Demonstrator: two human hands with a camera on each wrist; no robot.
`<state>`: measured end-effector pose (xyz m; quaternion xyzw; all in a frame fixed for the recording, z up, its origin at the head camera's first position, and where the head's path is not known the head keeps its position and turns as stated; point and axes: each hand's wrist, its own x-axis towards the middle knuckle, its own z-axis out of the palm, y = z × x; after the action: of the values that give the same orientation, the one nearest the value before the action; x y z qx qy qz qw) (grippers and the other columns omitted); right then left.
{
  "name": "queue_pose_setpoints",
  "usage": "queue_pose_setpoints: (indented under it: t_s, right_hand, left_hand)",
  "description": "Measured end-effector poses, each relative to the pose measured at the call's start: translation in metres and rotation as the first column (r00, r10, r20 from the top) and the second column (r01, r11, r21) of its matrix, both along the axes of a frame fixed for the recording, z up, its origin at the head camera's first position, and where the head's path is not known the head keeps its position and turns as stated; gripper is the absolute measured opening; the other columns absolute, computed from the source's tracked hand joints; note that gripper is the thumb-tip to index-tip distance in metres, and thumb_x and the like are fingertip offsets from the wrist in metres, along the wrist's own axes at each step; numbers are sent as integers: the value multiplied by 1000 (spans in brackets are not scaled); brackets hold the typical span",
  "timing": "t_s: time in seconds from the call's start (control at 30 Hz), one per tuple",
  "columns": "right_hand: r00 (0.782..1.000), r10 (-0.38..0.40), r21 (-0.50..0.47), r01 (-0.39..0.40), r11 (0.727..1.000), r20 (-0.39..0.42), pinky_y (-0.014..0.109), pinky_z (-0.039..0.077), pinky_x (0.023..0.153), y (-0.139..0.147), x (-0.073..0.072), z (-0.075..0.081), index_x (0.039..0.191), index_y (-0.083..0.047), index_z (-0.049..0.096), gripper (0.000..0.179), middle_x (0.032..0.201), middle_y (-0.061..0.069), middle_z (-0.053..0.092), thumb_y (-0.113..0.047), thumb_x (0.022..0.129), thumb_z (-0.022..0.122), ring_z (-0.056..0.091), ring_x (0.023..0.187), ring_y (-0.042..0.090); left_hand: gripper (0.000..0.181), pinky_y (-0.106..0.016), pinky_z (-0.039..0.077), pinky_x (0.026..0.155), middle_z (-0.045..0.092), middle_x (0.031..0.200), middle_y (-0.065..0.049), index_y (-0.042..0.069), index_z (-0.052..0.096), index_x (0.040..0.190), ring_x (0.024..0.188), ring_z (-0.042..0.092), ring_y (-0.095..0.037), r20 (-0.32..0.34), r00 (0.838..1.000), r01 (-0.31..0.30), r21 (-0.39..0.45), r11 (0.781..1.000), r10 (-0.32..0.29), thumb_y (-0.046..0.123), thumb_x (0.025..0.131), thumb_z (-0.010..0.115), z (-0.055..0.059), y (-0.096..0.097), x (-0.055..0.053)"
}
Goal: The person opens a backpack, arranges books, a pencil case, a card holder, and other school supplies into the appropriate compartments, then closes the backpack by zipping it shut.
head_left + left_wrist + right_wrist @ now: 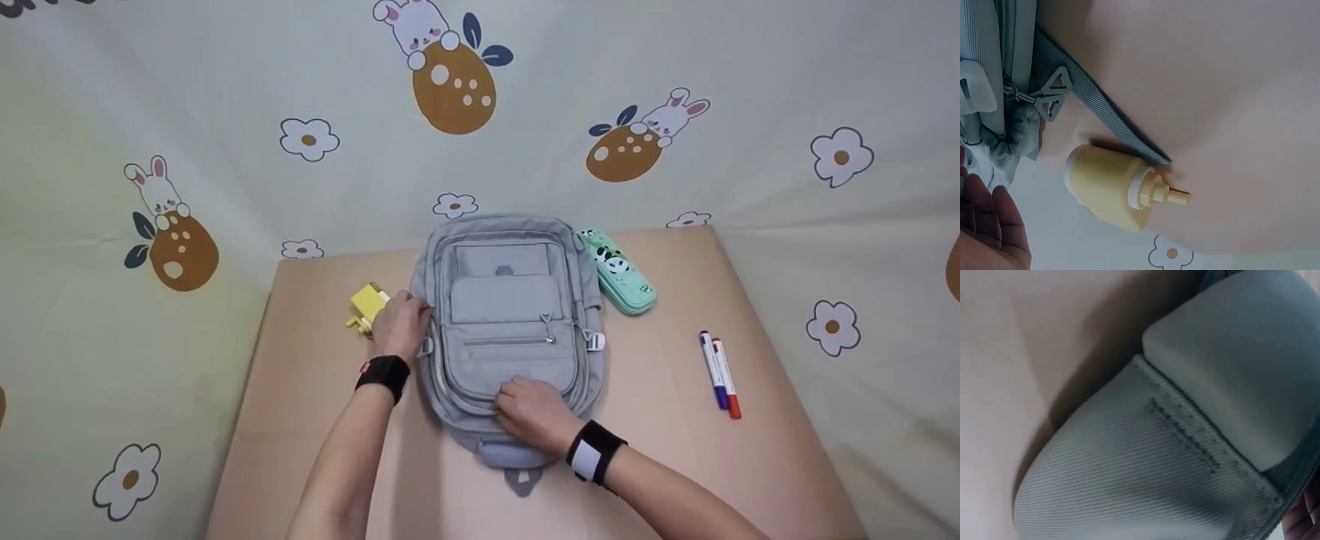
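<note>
A grey backpack (504,300) lies front side up on the table, its top towards the wall. At its left edge my left hand (400,326) grips the fabric between thumb and fingers. My right hand (536,414) has its fingers curled at the lower front edge, along the zipper line; whether a zipper pull is between them is hidden. In the left wrist view, two triangular zipper pulls (1053,95) hang from the bag's side, apart from the left hand (994,230). Ribbed grey fabric of the backpack (1123,455) fills much of the right wrist view.
Left of the bag lies a yellow pump bottle (1109,174), touching a grey strap (1100,107). A mint panda pencil case (621,274) leans along the bag's upper right side. Two markers, blue (712,367) and red (726,379), lie farther right on the table (660,450).
</note>
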<state>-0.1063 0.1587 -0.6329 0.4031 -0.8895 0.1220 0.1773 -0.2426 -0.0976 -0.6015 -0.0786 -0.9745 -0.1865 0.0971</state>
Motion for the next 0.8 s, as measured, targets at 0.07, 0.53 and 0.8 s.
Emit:
queue_pose_setpoints:
  t_s: [0.07, 0.53, 0.8]
  right_hand:
    - [1000, -4, -3, 4, 1000, 0, 29, 52, 63, 0, 1, -1, 86, -18, 70, 8, 85, -5, 64, -24, 88, 76, 59, 76, 14]
    - [990, -113, 13, 112, 994, 81, 34, 49, 66, 18, 7, -3, 93, -16, 70, 10, 88, -3, 62, -18, 83, 73, 58, 79, 18]
    - [972, -204, -71, 213, 974, 114, 37, 48, 69, 59, 9, -6, 85, -15, 67, 11, 83, -4, 60, -14, 80, 76, 57, 76, 18]
  left_hand:
    - [16, -48, 50, 67, 62, 90, -11, 7, 75, 98, 81, 61, -32, -3, 1000, 20, -13, 1000, -20, 22, 97, 72, -1, 0, 3]
    - [27, -42, 48, 102, 66, 124, -7, 10, 73, 121, 118, 61, -25, -142, 792, 594, -47, 803, -594, 21, 97, 68, -8, 19, 73]
    - [47, -44, 36, 115, 58, 143, -8, 15, 69, 133, 137, 49, -27, 32, 778, 628, -50, 777, -627, 43, 95, 71, -24, 13, 108]
